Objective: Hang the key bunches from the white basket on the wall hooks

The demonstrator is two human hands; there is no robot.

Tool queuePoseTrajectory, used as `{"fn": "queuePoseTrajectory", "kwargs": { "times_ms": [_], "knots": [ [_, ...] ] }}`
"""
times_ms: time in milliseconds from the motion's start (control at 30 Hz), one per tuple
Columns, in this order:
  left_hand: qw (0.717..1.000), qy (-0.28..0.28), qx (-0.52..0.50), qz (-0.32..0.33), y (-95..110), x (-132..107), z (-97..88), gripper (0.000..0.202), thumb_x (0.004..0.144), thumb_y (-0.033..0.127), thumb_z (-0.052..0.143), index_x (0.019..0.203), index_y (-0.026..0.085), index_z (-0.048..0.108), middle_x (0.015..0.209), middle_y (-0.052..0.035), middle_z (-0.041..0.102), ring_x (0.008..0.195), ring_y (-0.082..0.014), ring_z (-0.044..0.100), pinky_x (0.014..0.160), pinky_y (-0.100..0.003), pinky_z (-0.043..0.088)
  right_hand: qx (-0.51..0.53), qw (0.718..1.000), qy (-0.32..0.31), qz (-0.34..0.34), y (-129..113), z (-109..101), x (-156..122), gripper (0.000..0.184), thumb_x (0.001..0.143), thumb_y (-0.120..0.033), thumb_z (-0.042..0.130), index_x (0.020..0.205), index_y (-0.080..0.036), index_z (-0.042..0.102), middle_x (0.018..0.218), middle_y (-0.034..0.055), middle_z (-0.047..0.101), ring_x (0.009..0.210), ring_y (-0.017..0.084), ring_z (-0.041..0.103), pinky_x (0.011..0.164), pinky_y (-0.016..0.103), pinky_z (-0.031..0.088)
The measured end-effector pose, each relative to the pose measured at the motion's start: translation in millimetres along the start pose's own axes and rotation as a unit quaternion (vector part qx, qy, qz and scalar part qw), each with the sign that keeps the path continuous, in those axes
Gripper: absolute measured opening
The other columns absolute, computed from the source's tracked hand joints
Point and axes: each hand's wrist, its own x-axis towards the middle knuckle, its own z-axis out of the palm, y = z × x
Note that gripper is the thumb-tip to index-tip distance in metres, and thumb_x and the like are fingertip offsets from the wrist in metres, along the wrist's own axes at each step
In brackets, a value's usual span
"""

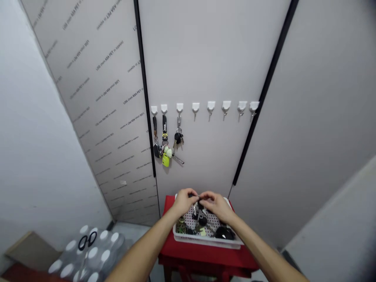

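My left hand [185, 201] and my right hand [219, 205] meet over the back part of a white plastic basket [210, 243]. Fingertips of both are pinched together on a bunch of keys [195, 208], which dangles just below them; its ring is mostly hidden by the fingers. Inside the basket lie more keys and key fobs, among them a black fob [202, 220], a rounded black object [225, 233] and a greenish bundle [181, 227] at the left. The basket rests on a red stool [190, 254].
White hooks [211, 105] run in a row across the pale door panel; the three leftmost carry key bunches [178, 137], one with a yellow-green tag [166, 159]. At lower left, black-handled scissors [87, 241] lie on white-capped bottles [93, 252]. Black strips [264, 94] edge the panel.
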Motion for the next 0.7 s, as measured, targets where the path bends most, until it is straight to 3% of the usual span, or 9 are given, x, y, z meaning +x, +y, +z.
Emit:
{"fn": "queuePoseTrajectory", "kwargs": {
  "times_ms": [100,200,300,433,533,700],
  "knots": [
    [1.000,0.003,-0.029,-0.004,6,2,-2.8,0.009,0.054,0.014,0.049,0.062,0.012,0.054,0.055,0.0021,0.051,0.052,-0.0064,0.042,0.050,-0.018,0.033,-0.043,0.998,0.032,-0.021,-8,1,2,0.013,0.059,-0.026,0.046,0.063,-0.017,0.054,0.065,0.0015,0.054,0.064,0.012,0.048,0.063,0.024,0.037],
    [0.994,-0.033,-0.098,-0.025,8,5,-7.3,0.017,0.054,0.010,0.049,0.070,0.012,0.053,0.056,0.0022,0.051,0.050,-0.0055,0.042,0.047,-0.017,0.033,-0.053,0.997,0.039,-0.030,-14,-2,7,0.012,0.060,-0.025,0.043,0.057,-0.017,0.052,0.060,0.0008,0.052,0.059,0.012,0.047,0.058,0.023,0.036],
    [0.990,-0.057,-0.129,-0.008,11,8,-14.1,0.025,0.054,0.008,0.050,0.078,0.013,0.052,0.067,-0.0004,0.056,0.057,-0.0074,0.047,0.054,-0.019,0.037,-0.023,0.999,0.038,-0.025,-20,-9,17,0.015,0.062,-0.027,0.041,0.056,-0.016,0.050,0.055,-0.0002,0.049,0.055,0.011,0.045,0.054,0.022,0.035],
    [0.995,0.016,-0.087,0.050,26,17,-23.5,0.025,0.058,0.010,0.048,0.082,0.013,0.052,0.082,-0.0045,0.057,0.074,-0.0105,0.049,0.071,-0.023,0.037,0.018,0.999,0.028,-0.009,-37,-21,39,0.015,0.059,-0.026,0.043,0.053,-0.015,0.050,0.049,-0.0021,0.048,0.049,0.009,0.043,0.050,0.021,0.034],
    [0.989,0.053,-0.100,0.095,51,32,-31.7,0.020,0.061,0.016,0.046,0.080,0.012,0.053,0.079,-0.0049,0.057,0.072,-0.0105,0.050,0.069,-0.023,0.038,0.050,0.996,0.075,-0.030,-60,-34,61,0.013,0.057,-0.025,0.045,0.053,-0.014,0.051,0.049,-0.0024,0.049,0.048,0.008,0.043,0.050,0.020,0.034],
    [0.967,0.178,-0.090,0.160,110,70,-56.8,0.018,0.061,0.019,0.048,0.076,0.011,0.052,0.070,-0.0044,0.057,0.063,-0.0093,0.050,0.060,-0.021,0.039,0.128,0.975,0.176,-0.039,-109,-62,112,0.011,0.053,-0.024,0.047,0.054,-0.014,0.052,0.047,-0.0029,0.048,0.043,0.006,0.042,0.045,0.019,0.036]
  ]
}}
